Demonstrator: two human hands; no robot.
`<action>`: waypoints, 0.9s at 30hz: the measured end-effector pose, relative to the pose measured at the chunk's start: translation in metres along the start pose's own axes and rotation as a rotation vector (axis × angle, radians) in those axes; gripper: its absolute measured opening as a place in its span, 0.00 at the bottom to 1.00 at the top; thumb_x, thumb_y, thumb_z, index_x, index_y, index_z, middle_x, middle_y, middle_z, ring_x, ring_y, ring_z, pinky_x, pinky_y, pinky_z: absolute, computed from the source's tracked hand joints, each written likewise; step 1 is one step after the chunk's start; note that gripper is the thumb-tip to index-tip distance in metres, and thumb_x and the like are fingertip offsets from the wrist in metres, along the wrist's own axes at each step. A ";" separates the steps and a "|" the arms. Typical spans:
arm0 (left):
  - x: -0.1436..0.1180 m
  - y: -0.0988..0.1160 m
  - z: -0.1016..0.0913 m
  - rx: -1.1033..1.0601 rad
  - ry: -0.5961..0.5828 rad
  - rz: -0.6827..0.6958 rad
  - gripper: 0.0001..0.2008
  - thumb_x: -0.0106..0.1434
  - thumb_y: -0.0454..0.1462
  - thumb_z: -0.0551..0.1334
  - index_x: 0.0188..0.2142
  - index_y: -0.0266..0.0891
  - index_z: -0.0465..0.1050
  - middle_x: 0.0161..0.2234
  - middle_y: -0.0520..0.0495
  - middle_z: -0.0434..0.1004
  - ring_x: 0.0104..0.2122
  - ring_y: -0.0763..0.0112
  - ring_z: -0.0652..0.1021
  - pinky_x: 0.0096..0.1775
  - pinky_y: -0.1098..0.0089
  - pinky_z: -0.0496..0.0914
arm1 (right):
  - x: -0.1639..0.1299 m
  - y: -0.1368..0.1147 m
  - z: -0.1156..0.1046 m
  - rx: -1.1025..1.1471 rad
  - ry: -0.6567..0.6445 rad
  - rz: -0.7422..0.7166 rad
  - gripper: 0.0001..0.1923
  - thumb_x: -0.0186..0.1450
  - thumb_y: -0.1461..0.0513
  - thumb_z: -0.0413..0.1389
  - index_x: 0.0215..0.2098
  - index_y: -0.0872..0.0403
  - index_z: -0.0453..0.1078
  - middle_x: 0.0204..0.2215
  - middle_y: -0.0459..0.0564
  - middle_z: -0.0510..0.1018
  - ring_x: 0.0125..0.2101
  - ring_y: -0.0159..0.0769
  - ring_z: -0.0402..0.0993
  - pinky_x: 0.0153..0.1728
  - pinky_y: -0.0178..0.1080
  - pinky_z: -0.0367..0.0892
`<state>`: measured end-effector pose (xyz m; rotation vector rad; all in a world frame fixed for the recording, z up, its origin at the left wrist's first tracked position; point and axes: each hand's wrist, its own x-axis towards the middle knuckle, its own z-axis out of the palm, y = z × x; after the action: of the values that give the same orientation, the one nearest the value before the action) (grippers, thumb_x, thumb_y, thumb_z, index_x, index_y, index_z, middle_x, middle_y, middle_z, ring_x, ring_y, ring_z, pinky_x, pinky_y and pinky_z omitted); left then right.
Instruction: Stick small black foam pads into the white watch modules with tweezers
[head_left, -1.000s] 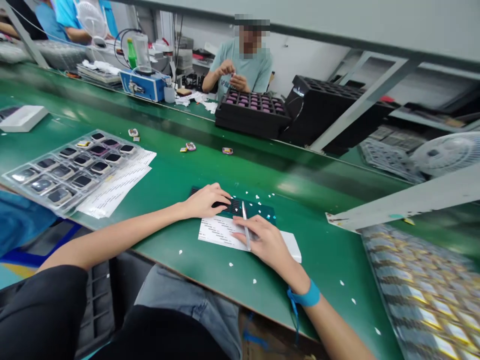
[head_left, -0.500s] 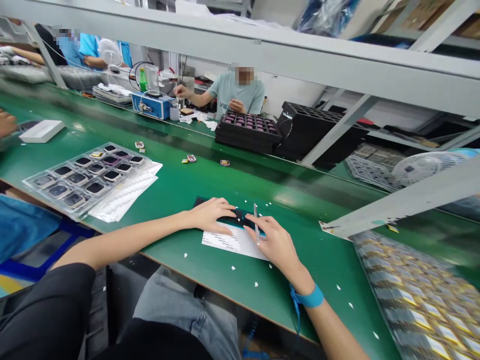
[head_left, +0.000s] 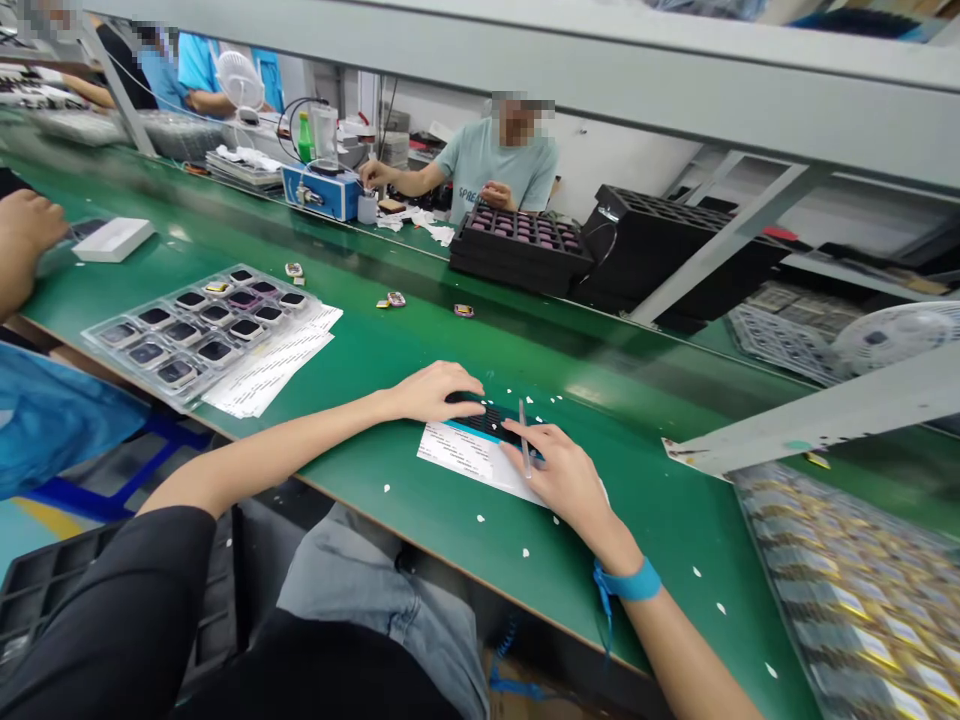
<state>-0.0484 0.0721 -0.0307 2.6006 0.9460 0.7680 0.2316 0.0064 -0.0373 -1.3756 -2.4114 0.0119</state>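
In front of me on the green bench lies a black ribbed strip (head_left: pixel 493 420) with a teal edge. A white printed label sheet (head_left: pixel 461 455) is along its near side. My left hand (head_left: pixel 439 392) is at the strip's left end, thumb and fingers stretched out and apart, covering that end. Between thumb and fingers, my right hand (head_left: pixel 566 470) has a thin translucent stick (head_left: pixel 524 435), pointing up and away; its exact kind is unclear. The right index fingertip is at the strip's right part. A blue wrist strap (head_left: pixel 634 582) circles my right wrist.
To the left are a clear tray (head_left: pixel 187 385) of square watch-like parts, more label sheets (head_left: pixel 277 375) and a white box (head_left: pixel 114 240). Small parts (head_left: pixel 463 311) lie farther back. A slanted post (head_left: pixel 825 410) and a tray of yellowish parts (head_left: pixel 862 590) are right. People sit across and left.
The view has shifted slightly. My left hand has drawn back from the label sheet toward the strip's far left side, uncovering more print. The right hand keeps the stick in nearly the same place.
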 end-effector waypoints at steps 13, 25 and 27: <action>-0.002 -0.065 -0.021 0.210 0.247 -0.551 0.13 0.75 0.44 0.64 0.50 0.36 0.77 0.51 0.42 0.80 0.50 0.62 0.81 0.54 0.55 0.78 | 0.003 0.005 -0.001 -0.017 0.019 -0.054 0.22 0.73 0.63 0.49 0.57 0.43 0.80 0.50 0.49 0.84 0.48 0.43 0.81 0.37 0.40 0.81; 0.011 -0.088 -0.039 0.495 0.168 -0.560 0.17 0.74 0.43 0.65 0.57 0.37 0.75 0.57 0.39 0.77 0.54 0.57 0.79 0.56 0.51 0.77 | 0.016 0.018 -0.005 -0.070 0.017 -0.170 0.22 0.73 0.63 0.46 0.54 0.45 0.80 0.49 0.47 0.85 0.49 0.43 0.82 0.41 0.43 0.82; 0.018 -0.098 -0.042 0.542 0.172 -0.578 0.18 0.74 0.43 0.65 0.57 0.37 0.74 0.57 0.39 0.76 0.55 0.57 0.79 0.57 0.50 0.77 | 0.017 0.022 -0.014 -0.085 0.007 -0.193 0.21 0.73 0.61 0.47 0.55 0.45 0.80 0.51 0.48 0.85 0.49 0.45 0.82 0.44 0.45 0.82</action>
<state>-0.1110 0.1600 -0.0292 2.4477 2.0768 0.6385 0.2465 0.0295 -0.0227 -1.1693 -2.5541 -0.1459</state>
